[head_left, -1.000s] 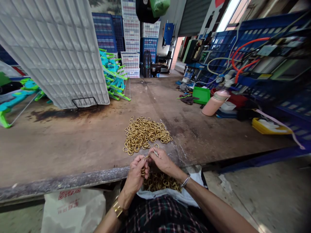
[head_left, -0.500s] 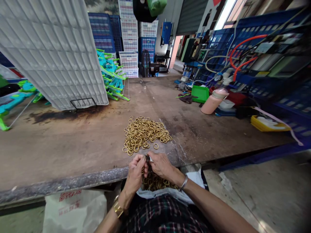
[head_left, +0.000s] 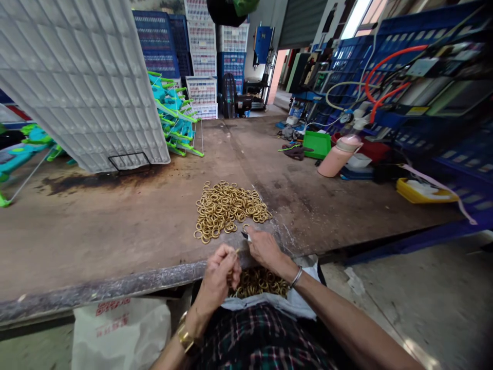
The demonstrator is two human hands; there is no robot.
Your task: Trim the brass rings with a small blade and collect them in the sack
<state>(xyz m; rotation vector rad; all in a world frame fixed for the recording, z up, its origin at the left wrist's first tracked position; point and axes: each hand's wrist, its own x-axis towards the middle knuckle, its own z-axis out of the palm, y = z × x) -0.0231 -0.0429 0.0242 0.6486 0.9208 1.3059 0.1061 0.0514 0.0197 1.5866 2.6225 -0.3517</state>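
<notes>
A pile of brass-coloured rings (head_left: 227, 208) lies on the table near its front edge. My left hand (head_left: 220, 275) is closed in front of the pile, a ring (head_left: 237, 251) edge-on at its fingertips and more rings partly hidden in its curled fingers. To its right, my right hand (head_left: 267, 250) reaches over the table edge, gripping a small tool with a dark pointed tip (head_left: 245, 235); its kind is unclear. The fingers of that hand are at a single loose ring (head_left: 245, 227). Below both hands, many more rings (head_left: 262, 283) fill a white-lined bag (head_left: 304, 303) at my lap.
A large grey ribbed panel (head_left: 92, 87) leans at left, beside green and turquoise plastic frames (head_left: 179, 115). At right stand a pink bottle (head_left: 337, 158), a green tray (head_left: 318, 145) and a yellow tray (head_left: 423, 192). A white bag (head_left: 123, 334) hangs below the table edge.
My hands were together over the bag; they have come apart. The right has moved forward with the tool to the loose ring, while the left stays near the table edge.
</notes>
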